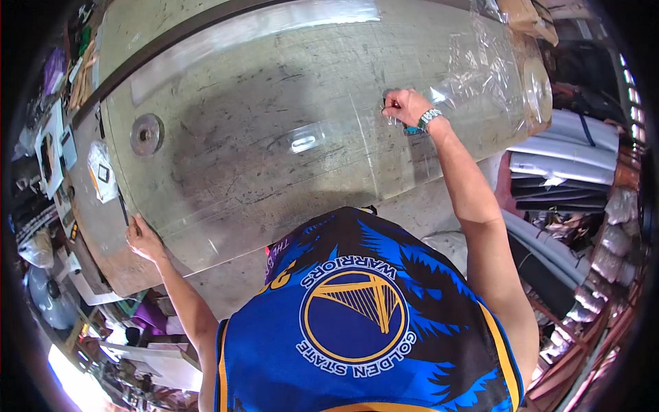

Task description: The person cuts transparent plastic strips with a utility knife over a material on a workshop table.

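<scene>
A large clear sheet [268, 137] with scratches covers the worktable. My left hand [144, 240] is at the sheet's left front edge, fingers bent together beside the lower end of a thin dark strip [124, 209]; what they pinch is too small to tell. Over the right part of the sheet, my right hand [406, 108] has its thumb and fingers closed on something small and dark that I cannot make out. A bracelet or watch [430, 118] circles that wrist. Partly beneath the wrist lies a small teal and dark object [414, 130].
A round grey disc [147, 134] lies on the sheet's left side. Left of it is a clear plastic bag [102, 172]. Crumpled clear film [484, 69] spreads at the right end. Wrapped silver rolls [563, 165] are stacked beyond the table's right side.
</scene>
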A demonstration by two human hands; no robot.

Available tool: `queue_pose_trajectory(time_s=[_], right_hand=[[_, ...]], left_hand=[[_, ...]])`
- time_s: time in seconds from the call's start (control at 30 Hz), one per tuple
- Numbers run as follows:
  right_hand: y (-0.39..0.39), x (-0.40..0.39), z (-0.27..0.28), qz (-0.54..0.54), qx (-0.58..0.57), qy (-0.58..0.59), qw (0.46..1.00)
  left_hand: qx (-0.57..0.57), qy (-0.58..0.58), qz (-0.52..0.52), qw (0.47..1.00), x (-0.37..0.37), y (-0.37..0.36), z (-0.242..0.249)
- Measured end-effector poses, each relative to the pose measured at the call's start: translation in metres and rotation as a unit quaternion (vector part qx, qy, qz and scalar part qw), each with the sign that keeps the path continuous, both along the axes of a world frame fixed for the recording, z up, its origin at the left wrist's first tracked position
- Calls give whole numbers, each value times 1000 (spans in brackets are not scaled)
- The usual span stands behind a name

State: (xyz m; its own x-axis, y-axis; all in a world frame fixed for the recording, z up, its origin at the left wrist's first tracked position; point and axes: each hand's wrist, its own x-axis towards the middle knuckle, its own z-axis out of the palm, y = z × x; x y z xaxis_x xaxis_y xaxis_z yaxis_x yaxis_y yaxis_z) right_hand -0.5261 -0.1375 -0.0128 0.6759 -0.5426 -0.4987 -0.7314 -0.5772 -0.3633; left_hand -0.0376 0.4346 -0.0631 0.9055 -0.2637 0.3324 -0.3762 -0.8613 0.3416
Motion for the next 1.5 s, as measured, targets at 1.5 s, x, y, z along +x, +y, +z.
queue_pose_trajectory(time_s=[1.5], right_hand=[[-12, 3, -7, 51, -52, 58, 996]], left_hand=[[280, 234, -635, 681, -293, -447, 69]])
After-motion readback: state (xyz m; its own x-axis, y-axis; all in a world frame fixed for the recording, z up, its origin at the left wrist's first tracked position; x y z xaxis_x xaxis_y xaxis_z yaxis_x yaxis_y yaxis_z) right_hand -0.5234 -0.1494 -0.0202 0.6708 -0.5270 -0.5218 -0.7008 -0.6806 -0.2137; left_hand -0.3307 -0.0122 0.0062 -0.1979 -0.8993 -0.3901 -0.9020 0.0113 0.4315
